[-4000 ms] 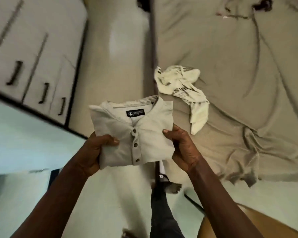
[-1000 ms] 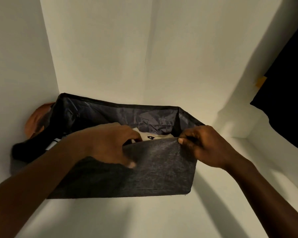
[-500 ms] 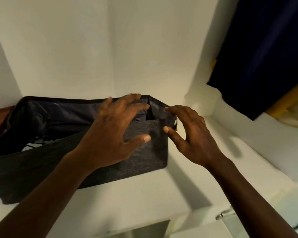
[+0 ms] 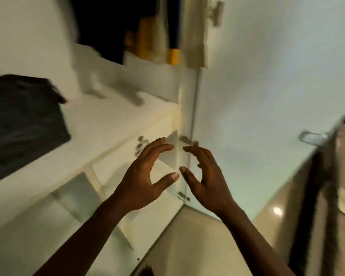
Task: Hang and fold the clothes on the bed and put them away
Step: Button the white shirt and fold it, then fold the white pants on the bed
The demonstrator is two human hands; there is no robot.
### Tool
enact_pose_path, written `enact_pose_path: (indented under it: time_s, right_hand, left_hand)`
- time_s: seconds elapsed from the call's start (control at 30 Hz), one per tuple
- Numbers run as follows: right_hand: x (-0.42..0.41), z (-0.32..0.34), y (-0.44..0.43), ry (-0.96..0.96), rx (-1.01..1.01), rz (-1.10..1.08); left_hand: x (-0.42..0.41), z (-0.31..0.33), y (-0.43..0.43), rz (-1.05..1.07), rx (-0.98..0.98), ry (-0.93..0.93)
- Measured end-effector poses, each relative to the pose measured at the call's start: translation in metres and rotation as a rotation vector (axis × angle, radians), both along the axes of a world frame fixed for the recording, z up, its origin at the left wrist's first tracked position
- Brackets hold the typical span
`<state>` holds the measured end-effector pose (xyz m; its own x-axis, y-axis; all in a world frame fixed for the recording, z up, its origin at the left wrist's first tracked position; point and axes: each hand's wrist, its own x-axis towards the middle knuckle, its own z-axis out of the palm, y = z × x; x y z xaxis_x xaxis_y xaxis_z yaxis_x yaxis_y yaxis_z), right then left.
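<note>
Both hands empty, nothing gripped: left hand [image 4: 145, 178] and right hand [image 4: 205, 180] hang in the air in front of the wardrobe, fingers curled and spread, thumbs nearly tip to tip but not touching.

Diff vs half a second ago: hands were over the rim of the dark grey fabric storage bin [image 4: 22, 124]; now well clear of it, lower and to its right. View has swung right, heavy motion blur. A second ago the folded beige shirt was inside that bin; its inside is not visible now. Bin sits on the white wardrobe shelf [image 4: 112, 124], far left of frame, soft woven sides, one corner showing.

Materials: shelf and glossy white open wardrobe door [image 4: 267, 96] are smooth panels. One metal loop handle [image 4: 312, 137] on the door. Metal hinges blurred, count unclear. Below the shelf, white drawer fronts [image 4: 127, 172], too smeared to count.

Hanging behind: one dark navy garment [image 4: 108, 26], plus yellow and cream clothes [image 4: 153, 40], blurred. Glossy tan floor [image 4: 197, 246] underneath.
</note>
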<state>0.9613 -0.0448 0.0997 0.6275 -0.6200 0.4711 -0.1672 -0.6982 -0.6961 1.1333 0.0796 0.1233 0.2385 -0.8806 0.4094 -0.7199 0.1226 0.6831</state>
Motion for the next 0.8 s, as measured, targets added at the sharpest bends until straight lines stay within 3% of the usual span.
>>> enact_pose_path:
  time_s: [0.33, 0.57, 0.8]
  right_hand:
    - [-0.279, -0.113, 0.020, 0.015, 0.357, -0.653]
    - [-0.397, -0.165, -0.004, 0.036, 0.617, -0.998]
    - [-0.475, -0.188, -0.048, -0.021, 0.808, -1.251]
  left_hand:
    - [-0.227, -0.100, -0.105, -0.521, 0.329, 0.042]
    - [-0.341, -0.170, -0.212, -0.759, 0.468, 0.033]
    - [-0.427, -0.205, -0.310, -0.854, 0.599, 0.135]
